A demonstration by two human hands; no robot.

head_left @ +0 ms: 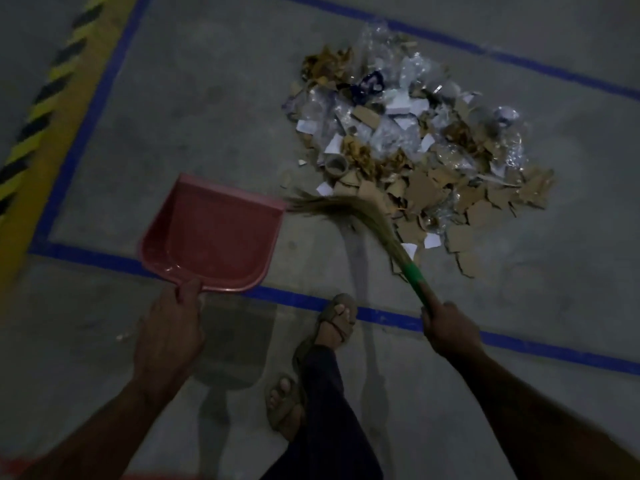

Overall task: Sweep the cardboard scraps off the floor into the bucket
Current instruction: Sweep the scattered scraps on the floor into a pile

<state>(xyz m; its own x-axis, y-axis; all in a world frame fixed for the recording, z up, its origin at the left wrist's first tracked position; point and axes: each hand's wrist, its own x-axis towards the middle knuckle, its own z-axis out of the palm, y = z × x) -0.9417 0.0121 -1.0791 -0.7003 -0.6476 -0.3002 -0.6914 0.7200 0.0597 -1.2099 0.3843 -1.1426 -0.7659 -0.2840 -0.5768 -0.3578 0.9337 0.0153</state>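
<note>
Bare forearms, dark trousers (332, 410), and brown strapped sandals (337, 318).

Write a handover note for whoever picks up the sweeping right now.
Left hand: grip closed on the red dustpan, which is empty and raised, judging by its shadow.
Right hand: grip closed on the broom, bristles at the near left edge of the scrap pile.
Done: scraps gathered in one heap inside the blue floor lines.
Left: sweep everything into the pan, then tip it into the bucket, which is out of view.

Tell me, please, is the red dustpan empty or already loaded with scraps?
Empty: the dustpan shows only bare red plastic inside, while the scrap pile lies on the floor to its right, beyond the broom bristles.
</note>
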